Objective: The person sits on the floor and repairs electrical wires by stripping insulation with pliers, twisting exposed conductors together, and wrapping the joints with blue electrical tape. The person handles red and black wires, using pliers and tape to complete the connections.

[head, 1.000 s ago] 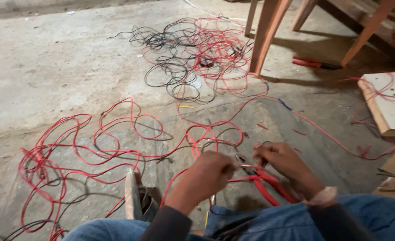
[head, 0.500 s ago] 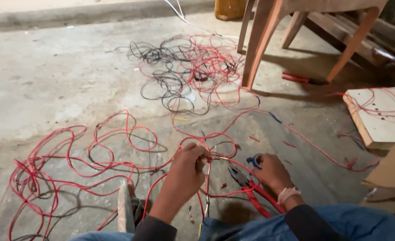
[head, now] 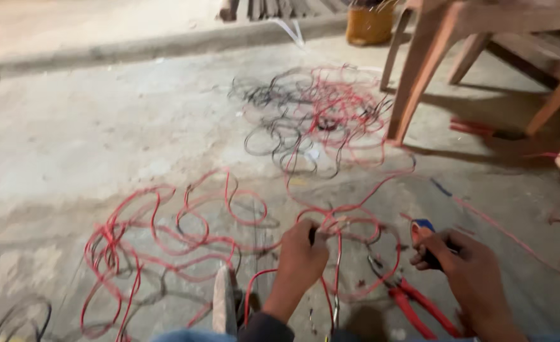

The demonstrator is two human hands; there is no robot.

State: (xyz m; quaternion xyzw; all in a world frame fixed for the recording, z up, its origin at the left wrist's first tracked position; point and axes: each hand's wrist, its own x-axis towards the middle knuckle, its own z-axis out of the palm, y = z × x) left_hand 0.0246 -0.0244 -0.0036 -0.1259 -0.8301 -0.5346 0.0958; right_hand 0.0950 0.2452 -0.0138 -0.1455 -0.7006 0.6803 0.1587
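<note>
Right hand (head: 460,263) now off the red pliers (head: 413,304), grip clamped on a blue-tipped tool (head: 424,237); left hand (head: 302,253) still pinching wire (head: 338,266).

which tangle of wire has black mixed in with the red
The far tangle beside the wooden leg mixes black and red; the near tangle by the left hand looks nearly all red.

No packages, labels, signs or screens are showing on this workshop floor. Nothing printed is appearing anywhere in the head camera's view.
</note>
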